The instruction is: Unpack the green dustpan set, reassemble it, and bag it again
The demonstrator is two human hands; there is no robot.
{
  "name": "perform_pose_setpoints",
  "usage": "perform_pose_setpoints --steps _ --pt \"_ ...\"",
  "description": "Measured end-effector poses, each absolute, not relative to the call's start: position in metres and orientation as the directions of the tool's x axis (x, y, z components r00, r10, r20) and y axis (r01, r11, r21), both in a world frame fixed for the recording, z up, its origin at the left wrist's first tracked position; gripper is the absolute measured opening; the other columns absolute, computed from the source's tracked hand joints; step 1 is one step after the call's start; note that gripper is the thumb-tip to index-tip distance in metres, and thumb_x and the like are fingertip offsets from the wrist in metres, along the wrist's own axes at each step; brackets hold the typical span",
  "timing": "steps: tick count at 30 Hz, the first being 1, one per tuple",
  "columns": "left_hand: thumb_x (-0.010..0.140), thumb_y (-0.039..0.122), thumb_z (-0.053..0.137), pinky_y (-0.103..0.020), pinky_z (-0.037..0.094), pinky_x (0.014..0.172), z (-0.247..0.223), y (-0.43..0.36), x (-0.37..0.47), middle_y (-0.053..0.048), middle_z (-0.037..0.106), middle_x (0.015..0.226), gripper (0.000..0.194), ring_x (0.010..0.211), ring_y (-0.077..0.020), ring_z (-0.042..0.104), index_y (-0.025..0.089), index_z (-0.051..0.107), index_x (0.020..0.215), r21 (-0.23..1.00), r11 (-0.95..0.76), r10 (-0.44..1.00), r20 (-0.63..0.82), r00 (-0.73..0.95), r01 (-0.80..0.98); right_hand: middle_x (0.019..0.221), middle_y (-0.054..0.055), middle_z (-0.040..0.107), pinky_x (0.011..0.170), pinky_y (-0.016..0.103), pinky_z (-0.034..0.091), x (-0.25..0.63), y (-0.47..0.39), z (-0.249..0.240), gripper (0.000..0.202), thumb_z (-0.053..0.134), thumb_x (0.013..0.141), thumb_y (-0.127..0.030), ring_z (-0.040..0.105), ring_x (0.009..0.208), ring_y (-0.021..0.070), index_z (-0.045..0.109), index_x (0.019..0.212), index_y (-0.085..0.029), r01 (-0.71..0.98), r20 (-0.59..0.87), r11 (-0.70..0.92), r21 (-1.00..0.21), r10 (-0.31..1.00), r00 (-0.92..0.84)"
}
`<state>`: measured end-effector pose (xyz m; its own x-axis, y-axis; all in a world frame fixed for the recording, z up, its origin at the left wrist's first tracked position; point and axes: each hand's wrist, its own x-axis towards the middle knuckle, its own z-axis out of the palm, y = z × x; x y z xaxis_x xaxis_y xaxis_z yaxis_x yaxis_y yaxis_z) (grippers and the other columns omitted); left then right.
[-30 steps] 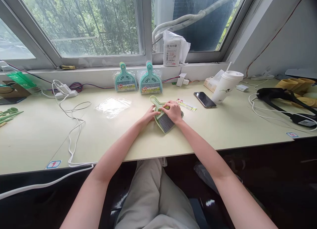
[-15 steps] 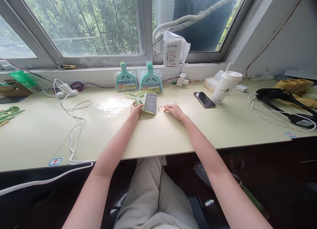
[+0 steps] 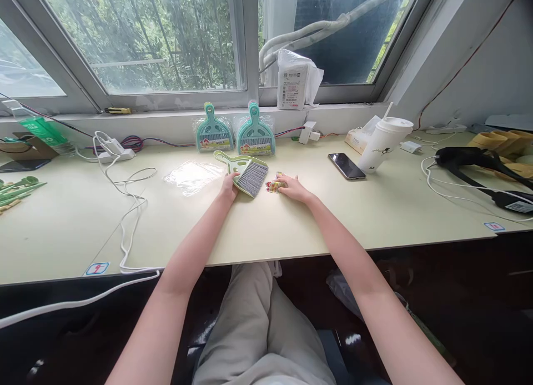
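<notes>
My left hand [image 3: 228,187] grips a small light-green dustpan [image 3: 235,164] by its lower left edge, thumb on top. A hand brush with grey striped bristles [image 3: 254,178] lies nested in the pan, handle pointing to the upper left. Just right of the bristles, my right hand [image 3: 295,188] has its fingers on a small, colourful printed card [image 3: 273,186], held low over the table. Part of the card is hidden by the fingers. Left of the dustpan, a crumpled clear plastic wrapper [image 3: 192,176] rests on the table.
Two wrapped teal dustpan sets [image 3: 214,135] [image 3: 255,134] lean against the sill. A phone [image 3: 346,166] and a white cup [image 3: 385,143] stand to the right, beyond them a black strap [image 3: 462,171]. White cables [image 3: 132,201] run across the left side.
The dustpan with its brush has turned slightly clockwise in my left hand. The card under my right hand, blurred before, now shows clearly. My view has shifted slightly.
</notes>
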<state>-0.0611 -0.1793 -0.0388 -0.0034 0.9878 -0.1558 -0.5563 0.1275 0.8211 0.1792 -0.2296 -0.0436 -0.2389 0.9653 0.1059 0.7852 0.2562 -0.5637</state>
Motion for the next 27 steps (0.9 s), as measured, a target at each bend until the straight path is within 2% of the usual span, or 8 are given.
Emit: perform_pose_setpoints --steps 3,5,8,11,14,17,22,27 --pt "0.069 0.005 0.057 -0.028 0.057 0.071 -0.038 -0.181 -0.060 -0.002 0.065 0.072 0.023 0.065 -0.0138 0.063 0.017 0.060 0.089 0.848 0.173 0.983 -0.176 0.040 -0.501 0.144 0.006 0.054 0.117 0.063 0.005 0.175 -0.229 -0.047 0.040 0.056 0.086 -0.023 0.043 0.139 0.0275 0.064 0.125 -0.028 0.764 0.147 0.260 -0.591 0.966 -0.215" --pt "0.069 0.005 0.058 -0.029 0.057 0.072 -0.037 -0.183 -0.061 -0.003 0.067 0.076 0.024 0.066 -0.0141 0.064 0.016 0.061 0.090 0.855 0.180 0.984 -0.160 0.082 -0.487 0.133 0.006 0.063 0.117 0.055 0.022 0.174 -0.226 -0.049 0.037 0.058 0.083 -0.023 0.053 0.130 0.0267 0.068 0.119 -0.025 0.727 0.182 0.231 -0.646 0.972 -0.147" --pt "0.068 0.006 0.059 -0.029 0.057 0.070 -0.035 -0.184 -0.062 -0.002 0.066 0.076 0.027 0.066 -0.0142 0.064 0.017 0.060 0.093 0.873 0.212 0.977 -0.176 0.121 -0.438 0.118 0.009 0.071 0.105 0.041 0.044 0.175 -0.222 -0.046 0.035 0.058 0.082 -0.024 0.064 0.113 0.0247 0.070 0.114 -0.017 0.539 0.230 0.211 -0.815 0.973 -0.032" --pt "0.067 0.007 0.061 -0.029 0.056 0.070 -0.037 -0.187 -0.059 -0.002 0.066 0.078 0.033 0.065 -0.0144 0.063 0.017 0.058 0.098 0.892 0.247 0.966 -0.194 0.172 -0.379 0.119 0.010 0.071 0.100 0.037 0.048 0.177 -0.225 -0.033 0.042 0.052 0.087 -0.031 0.066 0.109 0.0225 0.064 0.123 -0.013 0.314 0.336 0.292 -0.903 0.937 0.096" --pt "0.066 0.008 0.062 -0.030 0.055 0.070 -0.040 -0.193 -0.051 -0.002 0.066 0.082 0.040 0.068 -0.0147 0.063 0.018 0.057 0.105 0.897 0.237 0.953 -0.139 0.270 -0.373 0.134 0.008 0.062 0.107 0.039 0.044 0.173 -0.237 -0.020 0.048 0.043 0.093 -0.039 0.059 0.122 0.0217 0.053 0.136 -0.020 0.356 0.456 0.370 -0.858 0.868 0.196" --pt "0.066 0.009 0.062 -0.029 0.054 0.069 -0.041 -0.199 -0.044 -0.003 0.068 0.088 0.044 0.072 -0.0154 0.065 0.018 0.058 0.108 0.900 0.201 0.938 -0.063 0.341 -0.387 0.150 0.003 0.047 0.117 0.042 0.032 0.160 -0.248 -0.018 0.051 0.041 0.096 -0.043 0.036 0.144 0.0216 0.047 0.143 -0.026 0.571 0.490 0.367 -0.734 0.868 0.073" --pt "0.070 0.016 0.066 -0.027 0.053 0.066 -0.037 -0.202 -0.042 -0.005 0.070 0.087 0.039 0.072 -0.0148 0.065 0.014 0.060 0.108 0.894 0.169 0.939 -0.018 0.343 -0.415 0.163 0.002 0.016 0.117 0.065 0.002 0.139 -0.250 -0.034 0.063 0.037 0.097 -0.051 0.003 0.153 0.0285 0.025 0.154 -0.029 0.717 0.191 0.427 -0.551 0.901 -0.390" --pt "0.061 0.004 0.068 -0.024 0.052 0.073 -0.036 -0.203 -0.043 -0.002 0.070 0.100 0.067 0.087 -0.0146 0.067 0.021 0.052 0.124 0.901 0.027 0.930 0.136 0.342 -0.433 0.164 -0.001 0.003 0.112 0.071 -0.006 0.139 -0.248 -0.038 0.062 0.022 0.099 -0.054 -0.004 0.153 0.0267 0.007 0.156 -0.035 0.760 0.150 0.411 -0.503 0.908 -0.392"
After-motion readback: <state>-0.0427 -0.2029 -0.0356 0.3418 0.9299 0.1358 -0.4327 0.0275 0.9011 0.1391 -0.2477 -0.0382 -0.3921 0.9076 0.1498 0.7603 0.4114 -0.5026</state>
